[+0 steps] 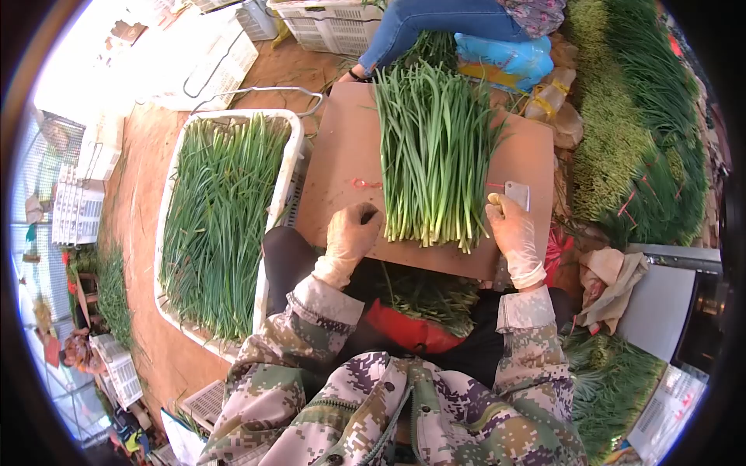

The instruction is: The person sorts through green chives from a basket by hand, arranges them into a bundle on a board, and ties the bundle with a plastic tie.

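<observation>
A thick layer of long green garlic chives lies on a brown board in front of me, pale cut ends towards me. At the board's near left edge is my left hand, in a thin whitish glove, fingers curled closed. My right hand, gloved too, is just right of the cut ends with its thumb and fingers pinched together. Whatever either hand might hold is hidden. Beyond my right fingertips lies a phone, with a thin red strip beside it. A small red tie rests left of the chives.
A white crate full of green stalks stands left of the board. Someone in jeans sits across from me beside a blue package. Piled greens cover the right side. More white crates stand behind.
</observation>
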Demonstrator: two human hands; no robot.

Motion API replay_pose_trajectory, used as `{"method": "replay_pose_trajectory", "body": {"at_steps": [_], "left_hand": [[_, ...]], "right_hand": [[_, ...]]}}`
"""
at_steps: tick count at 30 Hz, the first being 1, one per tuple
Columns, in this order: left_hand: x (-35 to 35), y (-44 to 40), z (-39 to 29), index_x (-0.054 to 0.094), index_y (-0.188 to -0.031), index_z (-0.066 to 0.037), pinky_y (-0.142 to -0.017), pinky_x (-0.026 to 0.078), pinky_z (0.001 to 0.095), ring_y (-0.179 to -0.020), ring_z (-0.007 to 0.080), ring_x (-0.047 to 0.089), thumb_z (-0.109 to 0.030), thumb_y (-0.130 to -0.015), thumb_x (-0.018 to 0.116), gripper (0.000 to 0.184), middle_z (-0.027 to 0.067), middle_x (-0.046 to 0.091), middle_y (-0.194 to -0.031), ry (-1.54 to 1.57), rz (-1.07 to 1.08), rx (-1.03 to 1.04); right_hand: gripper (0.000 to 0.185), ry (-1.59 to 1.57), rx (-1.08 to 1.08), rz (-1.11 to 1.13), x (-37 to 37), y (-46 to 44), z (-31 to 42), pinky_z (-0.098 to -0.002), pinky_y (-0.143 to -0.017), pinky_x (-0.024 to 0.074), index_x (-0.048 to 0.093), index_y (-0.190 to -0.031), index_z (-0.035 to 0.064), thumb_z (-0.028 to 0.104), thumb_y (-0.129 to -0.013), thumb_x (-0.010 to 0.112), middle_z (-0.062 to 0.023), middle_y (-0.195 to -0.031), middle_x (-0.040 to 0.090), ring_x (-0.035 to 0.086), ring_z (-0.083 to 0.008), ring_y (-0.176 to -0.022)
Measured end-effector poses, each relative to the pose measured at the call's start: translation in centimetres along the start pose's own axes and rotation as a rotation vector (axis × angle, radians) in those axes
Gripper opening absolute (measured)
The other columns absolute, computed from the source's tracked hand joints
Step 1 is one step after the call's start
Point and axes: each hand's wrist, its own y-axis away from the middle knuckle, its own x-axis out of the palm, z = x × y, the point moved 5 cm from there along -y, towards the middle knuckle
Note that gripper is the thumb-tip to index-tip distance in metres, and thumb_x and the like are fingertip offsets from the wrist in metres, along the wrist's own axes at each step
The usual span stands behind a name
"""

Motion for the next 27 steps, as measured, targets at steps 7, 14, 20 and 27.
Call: {"method": "replay_pose_trajectory", "body": {"at_steps": [7, 14, 20, 27], "left_hand": [[-1.5, -2.4, 2.6, 0.073, -0.091, -0.010, -0.077, 0.053, 0.0431, -0.084, 0.0340, 0.068, -0.024, -0.080, 0.065, 0.019, 0.0143, 0.070, -0.085, -0.375, -0.152, -0.045], [-2.2, -5.3, -0.1, 0.073, -0.092, -0.012, -0.070, 0.051, 0.0385, -0.077, 0.0265, 0.066, -0.026, -0.080, 0.070, 0.018, 0.0081, 0.066, -0.080, -0.363, -0.242, 0.191], [0.6, -8.4, -1.1, 0.075, -0.094, -0.010, -0.068, 0.052, 0.0339, -0.071, 0.0229, 0.068, -0.031, -0.079, 0.074, 0.026, 0.0067, 0.069, -0.073, -0.535, 0.003, 0.074], [-0.6, -9.6, 0.7, 0.075, -0.089, -0.003, -0.068, 0.053, 0.0317, -0.070, 0.0221, 0.068, -0.024, -0.081, 0.073, 0.023, 0.0116, 0.073, -0.081, -0.139, -0.100, 0.174]], "right_hand": [[0.017, -0.042, 0.091, -0.039, 0.7, -0.8, -3.4, -0.0390, -0.084, 0.0519, 0.071, -0.101, 0.0079, 0.015, -0.088, 0.063, -0.0143, -0.097, 0.071, 0.068, -0.0315, -0.092], [0.016, -0.078, 0.050, 0.011, 0.3, -1.7, -2.8, -0.0395, -0.083, 0.0516, 0.071, -0.100, 0.0089, 0.015, -0.087, 0.063, -0.0145, -0.096, 0.071, 0.067, -0.0320, -0.092], [0.016, -0.134, 0.028, -0.018, -0.3, -1.8, -2.1, -0.0383, -0.083, 0.0516, 0.071, -0.101, 0.0077, 0.012, -0.088, 0.064, -0.0139, -0.096, 0.071, 0.068, -0.0306, -0.092], [0.019, -0.348, 0.108, -0.061, -1.3, -2.4, -4.2, -0.0364, -0.081, 0.0525, 0.070, -0.106, 0.0054, 0.011, -0.089, 0.063, -0.0153, -0.099, 0.071, 0.069, -0.0298, -0.091]]}}
